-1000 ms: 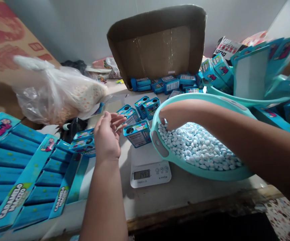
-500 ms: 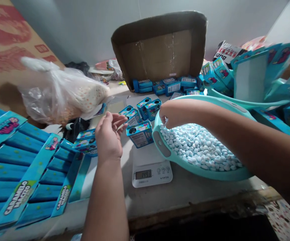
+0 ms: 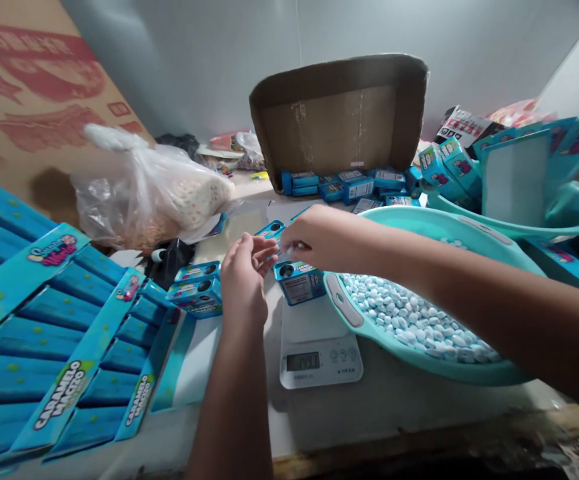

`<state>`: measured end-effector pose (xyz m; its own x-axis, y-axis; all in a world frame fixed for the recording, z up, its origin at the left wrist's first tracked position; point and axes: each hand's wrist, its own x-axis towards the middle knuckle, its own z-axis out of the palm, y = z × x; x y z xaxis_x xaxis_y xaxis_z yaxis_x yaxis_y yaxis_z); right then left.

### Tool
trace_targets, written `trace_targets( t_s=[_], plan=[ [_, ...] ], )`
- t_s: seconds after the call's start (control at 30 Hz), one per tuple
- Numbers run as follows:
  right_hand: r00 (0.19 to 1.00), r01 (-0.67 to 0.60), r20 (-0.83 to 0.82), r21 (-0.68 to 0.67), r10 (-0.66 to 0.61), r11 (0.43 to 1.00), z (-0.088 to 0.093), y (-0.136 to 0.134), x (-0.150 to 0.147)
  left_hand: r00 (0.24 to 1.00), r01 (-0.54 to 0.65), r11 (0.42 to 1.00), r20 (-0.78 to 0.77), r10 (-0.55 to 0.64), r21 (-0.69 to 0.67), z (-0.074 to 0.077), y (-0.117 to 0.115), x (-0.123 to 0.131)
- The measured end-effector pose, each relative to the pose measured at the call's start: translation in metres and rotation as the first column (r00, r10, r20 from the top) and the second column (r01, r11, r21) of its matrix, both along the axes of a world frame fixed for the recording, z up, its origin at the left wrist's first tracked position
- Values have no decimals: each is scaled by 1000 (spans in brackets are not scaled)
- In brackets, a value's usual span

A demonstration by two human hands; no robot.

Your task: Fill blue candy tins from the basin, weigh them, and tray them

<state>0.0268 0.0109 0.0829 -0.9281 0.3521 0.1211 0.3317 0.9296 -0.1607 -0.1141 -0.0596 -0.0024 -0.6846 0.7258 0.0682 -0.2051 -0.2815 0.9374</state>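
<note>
My left hand [image 3: 247, 277] is held half-curled at the left of a small blue candy box [image 3: 299, 285], fingers apart and holding nothing I can see. Above that box my right hand [image 3: 312, 233] is closed, with a bit of pale candy showing at its fingertips. The box has a round hole in its top and stands on a white digital scale [image 3: 322, 370] whose display is lit. Beside it, a turquoise basin [image 3: 449, 373] holds many small pale-blue candies [image 3: 409, 320]. More blue boxes behind are partly hidden by my hands.
Trays of blue boxes [image 3: 64, 333] lie at the left, with two boxes [image 3: 197, 290] nearby. Behind are a tied plastic bag [image 3: 144, 180] and a cardboard box [image 3: 339, 120] with blue cartons in it. Another turquoise basin [image 3: 499, 223] with packaging is at the right.
My right hand has moved left out of the candy basin to above the box on the scale. My left hand stays beside it. The camera view has shifted slightly.
</note>
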Motion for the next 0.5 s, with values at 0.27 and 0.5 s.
trace_targets(
  t_s=[0.27,0.5],
  plan=[
    [989,-143,-43,-64,140,988,-24,3,-10,1000,11,1000,-29,-11,-4,0,-1,0],
    [979,-79,-193,-93,60,992,-16,-5,0,1000,30,999,2,-30,14,0,-2,-3]
  ],
)
